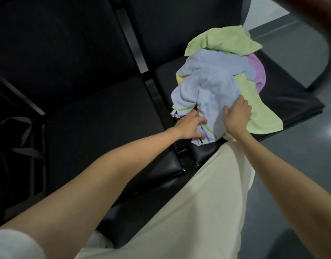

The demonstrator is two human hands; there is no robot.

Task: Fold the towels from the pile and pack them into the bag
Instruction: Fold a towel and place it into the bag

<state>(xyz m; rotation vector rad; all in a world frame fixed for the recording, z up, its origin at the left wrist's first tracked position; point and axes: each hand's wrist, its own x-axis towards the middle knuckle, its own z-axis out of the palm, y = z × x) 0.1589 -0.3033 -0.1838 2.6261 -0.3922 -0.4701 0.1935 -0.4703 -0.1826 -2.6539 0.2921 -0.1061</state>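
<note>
Over my cream trouser leg (189,212), left hand (190,127) and right hand (236,114) pinch the crumpled pale-blue towel (207,85) atop the pile; I judge lifting out next, folding pending.

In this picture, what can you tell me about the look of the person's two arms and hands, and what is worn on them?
Both arms are bare from above the elbow down to the fingers. The left hand and the right hand wear no gloves, and no watch, ring or bracelet shows. At the left shoulder the edge of a short white sleeve is in view. The person also wears a long cream garment.
</note>
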